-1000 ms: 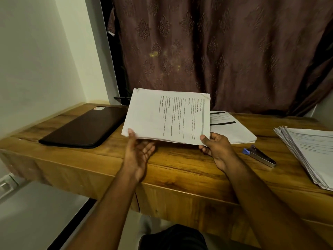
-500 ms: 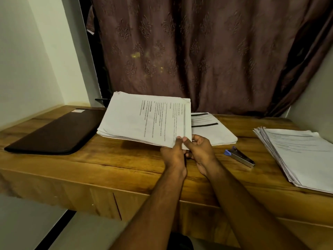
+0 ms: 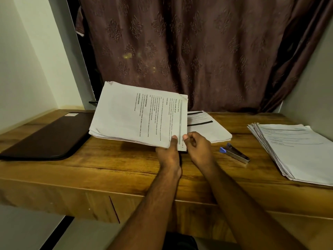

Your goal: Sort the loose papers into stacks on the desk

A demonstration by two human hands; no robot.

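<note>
Fingers of both hands pinch one near corner of a thick sheaf of white printed papers (image 3: 138,116): the left hand (image 3: 169,156) with thumb on top, the right hand (image 3: 197,150) curled at the edge, probably to peel off the top sheet. The sheaf hangs tilted above the wooden desk (image 3: 126,170). Just right lies a blue-tipped metal stapler (image 3: 234,153). Beyond sit a small white stack (image 3: 207,127), a fanned stack (image 3: 295,148) far right and a dark flat folder (image 3: 46,139) left; nothing blocks either stack.

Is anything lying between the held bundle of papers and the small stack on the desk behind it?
Nothing visible. The held bundle overlaps the small stack's left edge; the stapler lies off to the right, clear of that path.
</note>
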